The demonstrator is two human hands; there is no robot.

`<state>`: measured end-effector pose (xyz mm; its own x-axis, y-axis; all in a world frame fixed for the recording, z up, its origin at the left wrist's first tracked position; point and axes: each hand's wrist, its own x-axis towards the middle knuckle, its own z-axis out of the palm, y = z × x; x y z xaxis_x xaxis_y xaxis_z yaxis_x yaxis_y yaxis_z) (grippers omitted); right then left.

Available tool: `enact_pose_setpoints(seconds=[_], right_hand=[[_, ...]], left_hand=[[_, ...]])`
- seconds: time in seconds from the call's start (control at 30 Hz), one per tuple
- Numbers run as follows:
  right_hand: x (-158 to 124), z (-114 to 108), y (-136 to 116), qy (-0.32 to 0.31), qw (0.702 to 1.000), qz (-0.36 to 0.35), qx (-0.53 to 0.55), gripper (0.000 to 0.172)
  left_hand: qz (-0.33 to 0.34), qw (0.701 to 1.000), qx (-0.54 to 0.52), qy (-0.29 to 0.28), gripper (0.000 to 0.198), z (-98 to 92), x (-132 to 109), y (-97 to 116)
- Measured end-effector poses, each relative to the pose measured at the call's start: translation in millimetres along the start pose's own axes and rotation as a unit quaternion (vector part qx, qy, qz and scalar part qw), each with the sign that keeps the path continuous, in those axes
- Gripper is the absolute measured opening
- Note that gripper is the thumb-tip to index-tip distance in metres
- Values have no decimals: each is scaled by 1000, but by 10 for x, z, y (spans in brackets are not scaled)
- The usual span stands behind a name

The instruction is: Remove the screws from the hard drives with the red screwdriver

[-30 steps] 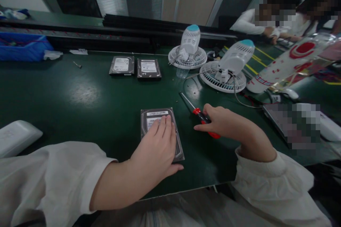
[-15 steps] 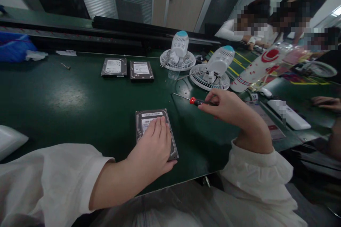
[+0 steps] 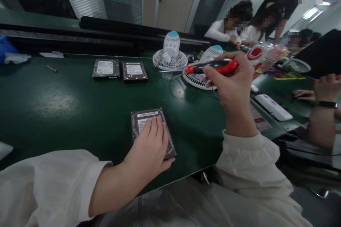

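Observation:
A hard drive (image 3: pixel 147 115) with a white label lies on the green table near its front edge. My left hand (image 3: pixel 151 142) grips it, the fingers together across its top and the thumb at its near edge; the palm hides much of the label. Raised above the table to the right, my right hand (image 3: pixel 231 78) is closed around the red and black handle of a screwdriver (image 3: pixel 198 68). The thin shaft points left, apart from the drive. Behind it stand two white fans (image 3: pixel 171 44), the right one (image 3: pixel 210 55) partly covered by the hand and handle.
Two more hard drives, one (image 3: pixel 106 68) left of the other (image 3: pixel 134 71), lie farther back. A few tiny dark bits dot the table before the fans. At right are a white oblong device (image 3: pixel 274 107) and another person's hand (image 3: pixel 328 87). More people sit beyond.
My right hand has risen with the screwdriver and turned, so more of the handle shows. My left hand stays on the hard drive. The view has shifted slightly to the right.

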<state>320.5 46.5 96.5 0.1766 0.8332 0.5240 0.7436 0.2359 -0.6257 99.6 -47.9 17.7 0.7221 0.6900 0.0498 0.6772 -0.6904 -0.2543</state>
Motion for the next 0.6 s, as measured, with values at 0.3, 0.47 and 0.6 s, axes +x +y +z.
enact_pose_setpoints(seconds=[0.3,0.47,0.6], right_hand=[[294,360,-277,55,997,43,39,49],[165,571,-53,116,993,-2,-31,62],[139,602,-27,159,985,-57,-46,63]], left_hand=[[1,1000,6,-10,83,-16,-1,-17],[5,999,-6,-41,83,-109,52,-47],[5,998,-9,-69,88,-185,140,-50]])
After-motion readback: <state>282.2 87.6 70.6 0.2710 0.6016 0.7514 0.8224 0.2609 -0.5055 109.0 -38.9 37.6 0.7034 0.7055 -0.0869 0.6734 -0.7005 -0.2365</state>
